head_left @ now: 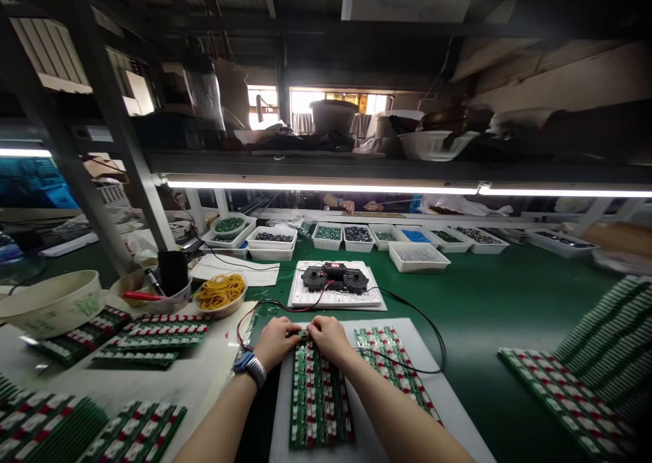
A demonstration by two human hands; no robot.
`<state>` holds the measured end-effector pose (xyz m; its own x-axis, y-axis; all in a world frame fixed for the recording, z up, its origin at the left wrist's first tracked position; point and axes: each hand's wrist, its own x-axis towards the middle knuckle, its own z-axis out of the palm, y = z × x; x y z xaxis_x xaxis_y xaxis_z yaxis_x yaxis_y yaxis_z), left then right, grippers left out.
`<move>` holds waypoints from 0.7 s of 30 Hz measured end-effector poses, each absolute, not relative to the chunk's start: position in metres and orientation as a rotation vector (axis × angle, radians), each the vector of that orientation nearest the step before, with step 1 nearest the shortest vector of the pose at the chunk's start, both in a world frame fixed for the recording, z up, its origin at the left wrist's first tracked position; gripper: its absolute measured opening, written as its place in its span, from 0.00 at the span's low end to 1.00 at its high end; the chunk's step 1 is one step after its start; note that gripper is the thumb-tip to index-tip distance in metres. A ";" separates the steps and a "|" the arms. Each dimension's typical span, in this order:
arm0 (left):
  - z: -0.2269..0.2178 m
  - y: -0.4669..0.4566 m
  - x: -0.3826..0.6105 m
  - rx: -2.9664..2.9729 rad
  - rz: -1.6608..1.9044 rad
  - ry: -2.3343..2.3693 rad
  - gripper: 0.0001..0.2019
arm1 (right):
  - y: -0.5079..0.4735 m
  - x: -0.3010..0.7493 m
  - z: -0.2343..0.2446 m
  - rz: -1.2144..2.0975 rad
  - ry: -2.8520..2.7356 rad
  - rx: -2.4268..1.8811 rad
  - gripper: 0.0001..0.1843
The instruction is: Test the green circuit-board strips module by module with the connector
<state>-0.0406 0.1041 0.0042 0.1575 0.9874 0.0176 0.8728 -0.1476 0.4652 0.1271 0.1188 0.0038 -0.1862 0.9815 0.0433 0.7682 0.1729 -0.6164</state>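
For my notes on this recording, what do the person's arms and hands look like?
The left hand and right hand are ungloved, the forearms bare with no sleeves. A wristwatch with a silver link band and blue trim sits on the left wrist; the right wrist shows nothing worn.

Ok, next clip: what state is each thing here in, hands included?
Green circuit-board stack: lying flat on a white sheet.
Left hand: fingers on its far end.
Right hand: same, beside the left.
Black plastic device: sitting on a white tray.
Yellow rubber bands: loose in a bowl.
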 end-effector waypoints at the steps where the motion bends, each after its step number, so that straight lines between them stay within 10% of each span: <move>1: 0.005 0.105 -0.041 2.098 0.439 1.773 0.11 | 0.119 0.126 0.004 0.648 -2.019 -1.667 0.11; 21: 0.004 0.107 -0.040 2.098 0.383 1.778 0.13 | 0.111 0.113 -0.002 0.411 -1.980 -1.742 0.14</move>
<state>-0.0402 0.1069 0.0045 0.1704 0.9850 -0.0268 0.8865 -0.1414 0.4406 0.1129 0.1110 -0.0023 -0.0854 0.9854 0.1475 0.8453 0.1500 -0.5128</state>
